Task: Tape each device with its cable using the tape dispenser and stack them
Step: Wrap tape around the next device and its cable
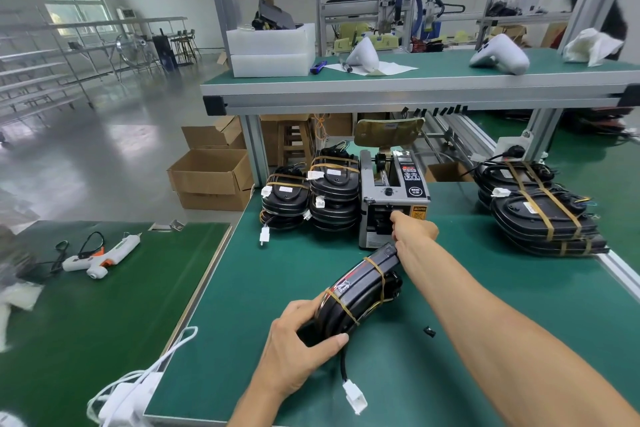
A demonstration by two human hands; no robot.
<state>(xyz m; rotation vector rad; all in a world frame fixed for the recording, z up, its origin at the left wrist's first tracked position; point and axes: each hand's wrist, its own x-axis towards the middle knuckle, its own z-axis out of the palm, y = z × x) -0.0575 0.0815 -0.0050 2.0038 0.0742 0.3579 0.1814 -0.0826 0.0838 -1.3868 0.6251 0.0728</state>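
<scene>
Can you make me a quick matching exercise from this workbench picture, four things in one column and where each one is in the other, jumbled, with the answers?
Things:
1. grey automatic tape dispenser
2. white hot glue gun
3. black taped device with a cable
4. white plastic shell

Places:
A. on the upper shelf
B. held by the left hand
C. on the left-hand table
D. at the right hand's fingertips

Pairs: 1-D, 2-C, 3-B, 4-A
</scene>
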